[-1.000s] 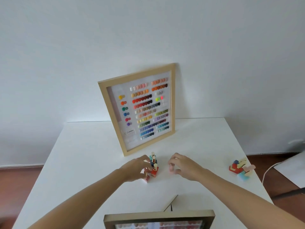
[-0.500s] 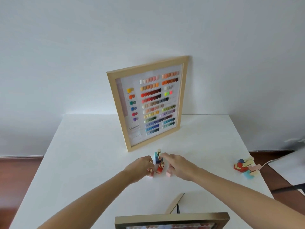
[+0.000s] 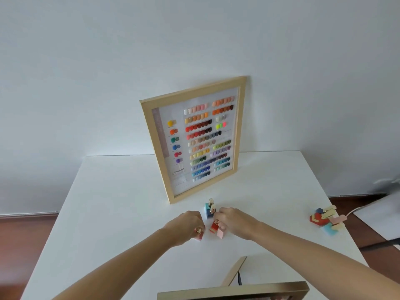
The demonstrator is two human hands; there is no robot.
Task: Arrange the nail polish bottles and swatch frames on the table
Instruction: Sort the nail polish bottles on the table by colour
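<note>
Both hands have closed in on the bottle cluster: left hand (image 3: 186, 224) pinches a pink bottle (image 3: 199, 233); right hand (image 3: 234, 223), newly arrived, fingers the pale pink bottle (image 3: 221, 233).

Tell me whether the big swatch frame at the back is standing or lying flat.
Standing. The swatch frame rests on its bottom edge on the table, tilted back toward the wall.

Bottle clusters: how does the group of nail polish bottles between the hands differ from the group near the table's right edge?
The centre cluster of nail polish bottles stands upright before the light wooden swatch frame; the right-edge cluster of bottles lies toppled in a heap. The left hand and right hand are on the centre cluster; nothing touches the right one. Both sit on the white table, with gold caps.
</note>
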